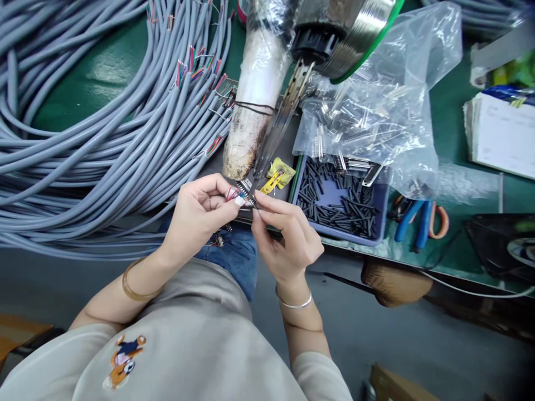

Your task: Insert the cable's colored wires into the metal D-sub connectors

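My left hand (203, 209) is closed in a pinch on thin coloured wires (232, 193) at the table's front edge. Beside its fingertips is a small metal connector (244, 186) with a row of pins, partly hidden by the fingers. Close on the right, my right hand (288, 231) pinches thumb to forefinger; whatever is between those fingertips is too small to make out. Just above the hands, a soldering iron (288, 106) points down towards the connector. A yellow piece (273, 181) lies right beside it.
Grey cables (137, 145) with stripped ends cover the left side. A white wrapped pipe (254, 83) and solder reel (368, 33) overhang the work. On the right are a purple tray (378, 223) of black tubing pieces, a plastic bag (401, 100) of connectors, and blue-handled pliers (424, 223).
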`<state>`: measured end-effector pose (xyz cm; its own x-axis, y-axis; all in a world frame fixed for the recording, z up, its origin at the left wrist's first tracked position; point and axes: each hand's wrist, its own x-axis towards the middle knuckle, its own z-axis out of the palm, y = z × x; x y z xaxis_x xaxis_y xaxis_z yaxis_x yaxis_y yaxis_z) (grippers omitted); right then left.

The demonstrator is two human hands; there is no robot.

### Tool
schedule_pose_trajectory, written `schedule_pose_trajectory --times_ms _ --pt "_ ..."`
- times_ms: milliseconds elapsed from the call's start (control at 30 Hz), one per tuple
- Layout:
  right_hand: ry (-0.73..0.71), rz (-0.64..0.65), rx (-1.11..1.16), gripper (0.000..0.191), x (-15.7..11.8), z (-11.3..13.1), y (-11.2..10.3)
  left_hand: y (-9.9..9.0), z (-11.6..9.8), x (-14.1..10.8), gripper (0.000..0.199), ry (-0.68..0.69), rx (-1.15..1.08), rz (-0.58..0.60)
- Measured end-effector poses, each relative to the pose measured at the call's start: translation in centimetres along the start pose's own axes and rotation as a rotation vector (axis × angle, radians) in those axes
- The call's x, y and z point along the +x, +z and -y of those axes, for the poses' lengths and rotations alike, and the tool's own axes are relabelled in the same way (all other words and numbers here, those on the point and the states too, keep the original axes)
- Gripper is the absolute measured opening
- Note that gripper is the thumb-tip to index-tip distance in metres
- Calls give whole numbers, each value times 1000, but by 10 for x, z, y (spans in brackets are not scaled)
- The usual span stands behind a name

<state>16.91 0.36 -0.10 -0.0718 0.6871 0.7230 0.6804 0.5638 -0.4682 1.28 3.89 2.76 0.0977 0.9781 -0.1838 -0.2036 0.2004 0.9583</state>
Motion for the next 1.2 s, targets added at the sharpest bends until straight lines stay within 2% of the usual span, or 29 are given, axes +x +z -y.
schedule_pose_trajectory --times_ms 300,400,567,767,1200 --pt "-111 9 -144 19 -1 4 -1 -1 -3 -1 25 -102 -35 48" --pt "-61 8 -90 19 -3 3 0 -1 -2 -2 28 -138 -42 48" --pt "20 -2 1 20 -2 3 0 2 -3 -2 26 -87 -87 37" --pt "-6 6 -9 19 0 1 2 3 0 1 17 -74 -45 6" --pt "-98 7 -155 22 3 7 -1 4 -8 0 18 -97 -86 23"
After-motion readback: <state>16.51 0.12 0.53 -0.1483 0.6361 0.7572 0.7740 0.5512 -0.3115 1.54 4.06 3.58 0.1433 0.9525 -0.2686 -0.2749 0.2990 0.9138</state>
